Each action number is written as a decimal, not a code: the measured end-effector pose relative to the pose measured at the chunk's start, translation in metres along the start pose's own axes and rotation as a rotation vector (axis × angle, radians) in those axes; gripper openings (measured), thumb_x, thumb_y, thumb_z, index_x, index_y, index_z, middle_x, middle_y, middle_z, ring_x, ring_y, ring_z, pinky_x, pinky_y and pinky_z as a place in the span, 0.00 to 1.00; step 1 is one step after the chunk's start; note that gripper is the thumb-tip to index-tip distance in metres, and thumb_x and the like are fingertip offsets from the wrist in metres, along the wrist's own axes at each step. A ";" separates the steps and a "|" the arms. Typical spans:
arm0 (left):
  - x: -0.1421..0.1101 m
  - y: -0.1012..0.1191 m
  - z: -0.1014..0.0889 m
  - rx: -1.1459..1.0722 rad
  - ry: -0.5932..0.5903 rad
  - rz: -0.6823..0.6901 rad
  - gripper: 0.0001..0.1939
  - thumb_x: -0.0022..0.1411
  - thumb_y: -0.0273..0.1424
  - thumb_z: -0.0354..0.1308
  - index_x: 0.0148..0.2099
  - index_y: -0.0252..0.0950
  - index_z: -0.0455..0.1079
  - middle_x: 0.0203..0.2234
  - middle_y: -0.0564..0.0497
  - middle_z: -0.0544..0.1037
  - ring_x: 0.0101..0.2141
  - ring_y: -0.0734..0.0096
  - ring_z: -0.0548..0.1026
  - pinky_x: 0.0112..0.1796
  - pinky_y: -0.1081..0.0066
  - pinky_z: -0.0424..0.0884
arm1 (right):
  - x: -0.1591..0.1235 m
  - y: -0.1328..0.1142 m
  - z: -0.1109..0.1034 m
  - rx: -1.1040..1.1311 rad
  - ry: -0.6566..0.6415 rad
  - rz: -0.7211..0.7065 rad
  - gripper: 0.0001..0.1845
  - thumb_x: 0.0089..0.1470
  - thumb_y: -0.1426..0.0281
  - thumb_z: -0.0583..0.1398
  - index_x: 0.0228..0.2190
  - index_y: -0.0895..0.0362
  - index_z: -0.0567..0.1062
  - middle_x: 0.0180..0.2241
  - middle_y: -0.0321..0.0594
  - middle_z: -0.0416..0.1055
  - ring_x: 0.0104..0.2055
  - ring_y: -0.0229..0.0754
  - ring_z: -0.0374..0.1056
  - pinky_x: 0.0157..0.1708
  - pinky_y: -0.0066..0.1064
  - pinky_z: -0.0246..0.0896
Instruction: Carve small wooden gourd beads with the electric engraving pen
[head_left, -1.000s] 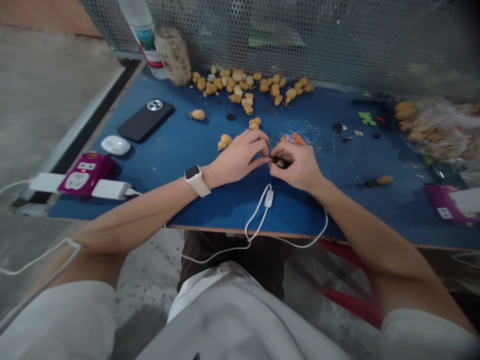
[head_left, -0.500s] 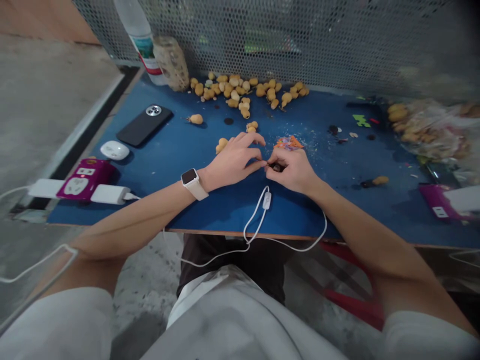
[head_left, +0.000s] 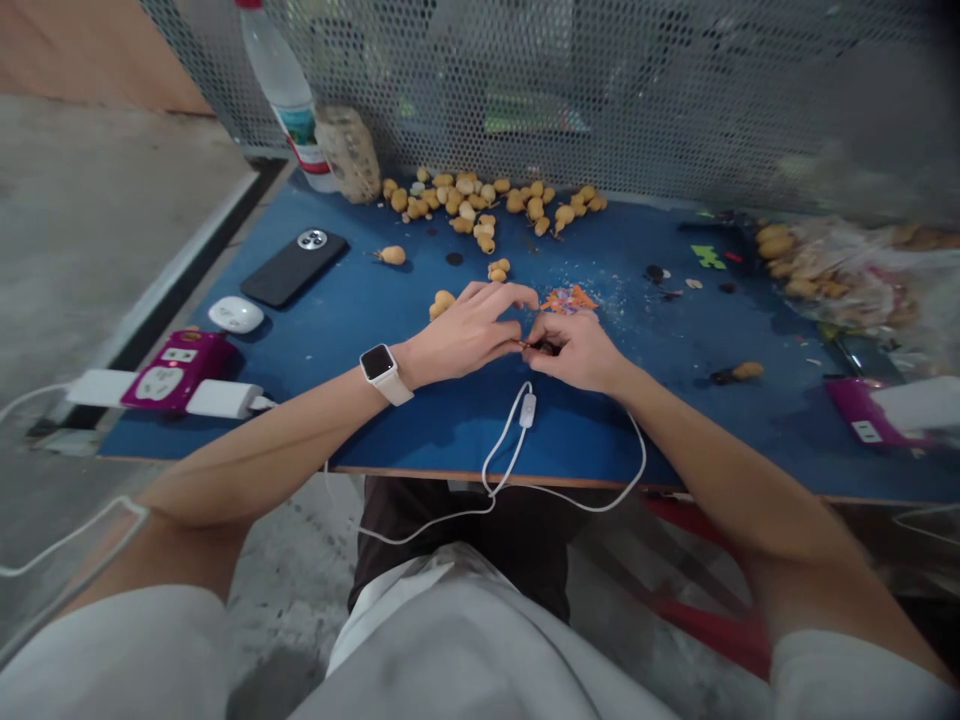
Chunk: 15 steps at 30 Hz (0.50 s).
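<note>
Left hand [head_left: 466,335] and right hand [head_left: 571,352] drawn in close together above the blue worktop [head_left: 420,425], both narrow, fingertips pinching a small dark piece [head_left: 543,347] from either side, its exact form hidden by the fingers. Seemingly a two-handed hold for steadiness, with the forearms low and the wrists near the worktop's front edge. Just ahead of the fingers, a scatter of orange scraps [head_left: 568,299] among fine crumbs. Beyond, a loose heap of small tan gourd-shaped pods [head_left: 480,200], within easy reach, and a few strays near the left hand. Farther right, a plastic bag of similar pods [head_left: 840,275] and a lone pod with a dark end [head_left: 739,372]. To the left, well apart from the hands, a black smartphone [head_left: 292,268], a white earbud case [head_left: 236,314] and a magenta power socket [head_left: 176,370] with a white charger [head_left: 223,398]. Between the forearms, a white cable with an inline switch [head_left: 527,410], looping over the edge and clear of the fingers. Against the metal mesh screen [head_left: 600,90], a plastic bottle [head_left: 281,80].
</note>
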<state>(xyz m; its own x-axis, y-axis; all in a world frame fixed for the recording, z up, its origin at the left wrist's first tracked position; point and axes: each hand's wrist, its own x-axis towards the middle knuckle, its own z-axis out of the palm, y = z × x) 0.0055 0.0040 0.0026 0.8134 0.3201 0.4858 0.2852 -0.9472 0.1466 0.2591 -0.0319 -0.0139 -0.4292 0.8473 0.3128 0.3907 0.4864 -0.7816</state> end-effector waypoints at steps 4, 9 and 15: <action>0.002 0.001 -0.004 0.032 -0.046 0.023 0.13 0.85 0.33 0.58 0.47 0.37 0.82 0.65 0.35 0.80 0.64 0.44 0.78 0.66 0.43 0.73 | 0.001 0.002 0.000 0.063 -0.039 -0.006 0.10 0.54 0.62 0.70 0.30 0.51 0.74 0.21 0.30 0.71 0.22 0.37 0.65 0.25 0.32 0.60; 0.002 -0.003 -0.006 0.062 -0.083 0.039 0.11 0.85 0.34 0.59 0.48 0.38 0.82 0.65 0.36 0.80 0.65 0.45 0.78 0.67 0.44 0.73 | 0.001 -0.001 -0.001 0.058 -0.061 0.003 0.08 0.54 0.63 0.68 0.30 0.51 0.75 0.22 0.30 0.72 0.23 0.38 0.65 0.26 0.33 0.60; 0.000 -0.007 0.001 0.070 -0.074 0.004 0.13 0.85 0.36 0.59 0.50 0.36 0.82 0.67 0.33 0.77 0.65 0.45 0.78 0.64 0.45 0.76 | -0.001 -0.008 0.001 -0.024 -0.014 -0.052 0.06 0.55 0.67 0.66 0.29 0.52 0.73 0.21 0.29 0.69 0.24 0.36 0.63 0.29 0.32 0.58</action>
<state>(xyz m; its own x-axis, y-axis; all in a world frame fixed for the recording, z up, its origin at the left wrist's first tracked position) 0.0045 0.0107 0.0005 0.8489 0.3194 0.4212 0.3145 -0.9456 0.0831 0.2553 -0.0368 -0.0082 -0.4605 0.8177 0.3454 0.3871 0.5351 -0.7508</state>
